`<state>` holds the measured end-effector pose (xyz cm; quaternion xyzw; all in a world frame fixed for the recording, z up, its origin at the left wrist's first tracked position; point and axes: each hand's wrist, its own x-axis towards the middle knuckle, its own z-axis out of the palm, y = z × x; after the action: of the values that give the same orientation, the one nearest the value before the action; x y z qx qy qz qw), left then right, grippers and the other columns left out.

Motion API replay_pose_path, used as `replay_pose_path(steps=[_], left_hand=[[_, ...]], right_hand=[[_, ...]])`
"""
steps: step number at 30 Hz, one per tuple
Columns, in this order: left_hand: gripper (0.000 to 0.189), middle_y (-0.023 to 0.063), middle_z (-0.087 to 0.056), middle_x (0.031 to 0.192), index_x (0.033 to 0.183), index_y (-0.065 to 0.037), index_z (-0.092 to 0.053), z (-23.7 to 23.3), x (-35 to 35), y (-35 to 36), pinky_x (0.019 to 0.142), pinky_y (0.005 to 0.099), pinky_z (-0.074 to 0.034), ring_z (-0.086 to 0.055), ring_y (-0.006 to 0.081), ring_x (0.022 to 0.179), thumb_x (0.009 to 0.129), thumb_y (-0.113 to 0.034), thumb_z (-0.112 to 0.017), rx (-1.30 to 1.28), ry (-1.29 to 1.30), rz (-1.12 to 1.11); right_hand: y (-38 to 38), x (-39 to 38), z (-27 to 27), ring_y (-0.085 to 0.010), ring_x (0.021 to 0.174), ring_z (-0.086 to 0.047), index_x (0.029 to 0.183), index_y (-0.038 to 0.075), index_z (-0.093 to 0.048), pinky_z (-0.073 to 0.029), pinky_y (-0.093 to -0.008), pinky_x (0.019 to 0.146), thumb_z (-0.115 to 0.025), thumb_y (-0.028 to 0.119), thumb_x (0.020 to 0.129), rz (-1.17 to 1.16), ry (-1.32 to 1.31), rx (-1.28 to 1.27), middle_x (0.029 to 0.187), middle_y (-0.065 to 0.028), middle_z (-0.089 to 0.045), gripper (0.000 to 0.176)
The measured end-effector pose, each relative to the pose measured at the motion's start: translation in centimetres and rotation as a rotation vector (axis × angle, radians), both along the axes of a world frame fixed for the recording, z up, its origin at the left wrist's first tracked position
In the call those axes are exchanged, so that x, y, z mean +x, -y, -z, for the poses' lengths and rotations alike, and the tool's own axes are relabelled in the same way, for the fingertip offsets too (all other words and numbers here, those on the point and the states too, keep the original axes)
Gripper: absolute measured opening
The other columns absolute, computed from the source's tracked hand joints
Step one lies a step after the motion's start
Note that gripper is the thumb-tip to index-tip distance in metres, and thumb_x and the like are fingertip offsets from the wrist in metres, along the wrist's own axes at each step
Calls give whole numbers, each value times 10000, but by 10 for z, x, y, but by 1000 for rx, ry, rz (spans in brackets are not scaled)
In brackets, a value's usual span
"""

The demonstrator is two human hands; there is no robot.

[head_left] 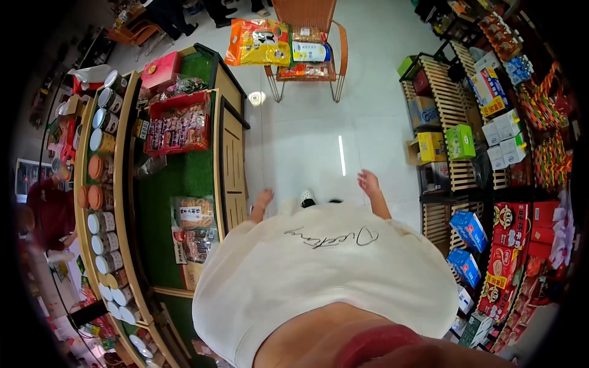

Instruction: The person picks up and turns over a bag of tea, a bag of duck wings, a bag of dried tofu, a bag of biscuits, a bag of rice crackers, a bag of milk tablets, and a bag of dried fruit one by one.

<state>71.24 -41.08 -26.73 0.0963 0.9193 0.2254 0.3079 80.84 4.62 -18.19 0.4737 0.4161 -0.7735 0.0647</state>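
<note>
My left hand (264,197) hangs low beside the wooden front of the green-lined display shelf, with nothing seen in it. Its fingers are too small and blurred to make out. Out to the right over the floor is my right hand (368,182), empty, its fingers loosely bent and apart. Ahead stands a brown chair (341,55). On its seat lie a large yellow and orange bag (260,43), a white, yellow and blue packet (310,52) and other packs. Both hands are well short of the chair.
At left, the display shelf (165,245) holds a red box of small packets (178,126), with a row of lidded jars (105,122) beyond. Slatted racks (457,153) with boxed goods line the right. A person in dark red (52,211) is at far left; other people's legs show at the top.
</note>
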Motion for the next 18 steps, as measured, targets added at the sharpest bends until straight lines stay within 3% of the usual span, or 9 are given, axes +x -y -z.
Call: replay_pose_path(steps=[1,2,5,7,8,9,15,16,18], left_hand=[[301,147,-619,823,997,-26,-592,-36,-27,-25,681,358,-475,-586,242,737,819,-237,-469,157,60,-214],[323,123,-632,855,1055,-38,-577,-51,-55,-47,681,335,-474,-585,217,747,813,-227,-477,506,226,-608],[321,78,-627,924,1096,-65,-551,-101,-126,-101,650,287,-452,-574,158,777,828,-224,-474,634,280,-606],[329,62,-614,971,1117,-83,-542,-102,-156,-122,692,279,-439,-565,154,825,849,-260,-472,609,358,-557],[333,54,-607,995,1127,-92,-537,-95,-170,-129,712,275,-432,-561,152,849,859,-278,-471,599,395,-536],[328,50,-611,984,1121,-95,-541,-89,-180,-132,705,276,-434,-564,153,840,857,-279,-480,577,442,-557],[297,43,-625,945,1067,-116,-569,-33,-229,-117,668,311,-428,-575,164,828,830,-293,-540,403,619,-828],[287,42,-627,933,1054,-109,-573,-11,-232,-98,657,320,-427,-572,167,807,830,-284,-535,294,535,-631],[279,40,-631,916,1041,-98,-577,-16,-255,-94,646,331,-426,-567,171,779,830,-273,-527,168,523,-644]], right_hand=[[5,-20,-9,-183,848,-521,1127,120,-502,-441,-300,735,-506,223,818,-13,-7,4,977,-61,-560,326],[10,-43,-23,-187,855,-523,1130,110,-500,-440,-301,744,-499,218,822,-28,-20,9,979,-69,-559,326],[17,-96,-32,-194,880,-519,1129,100,-498,-438,-302,748,-492,211,826,-72,-71,-53,973,-72,-559,323],[14,-125,-30,-197,891,-515,1136,95,-494,-436,-302,752,-491,208,825,-95,-85,-87,980,-73,-556,331],[12,-141,-30,-199,897,-513,1139,93,-492,-435,-302,755,-490,207,824,-110,-93,-104,984,-74,-555,335],[8,-160,-28,-174,801,-540,1111,86,-514,-446,-283,683,-483,202,822,-71,-52,-96,919,-64,-579,312],[-57,-284,1,-190,864,-526,1111,98,-515,-444,-294,717,-504,199,812,-12,9,-140,962,-64,-565,315],[-70,-309,2,-197,886,-518,1109,101,-512,-442,-299,733,-510,198,809,-6,16,-147,977,-66,-558,316],[-96,-353,2,-191,830,-533,1060,101,-532,-450,-297,693,-537,222,803,-4,3,-119,931,-66,-569,283]])
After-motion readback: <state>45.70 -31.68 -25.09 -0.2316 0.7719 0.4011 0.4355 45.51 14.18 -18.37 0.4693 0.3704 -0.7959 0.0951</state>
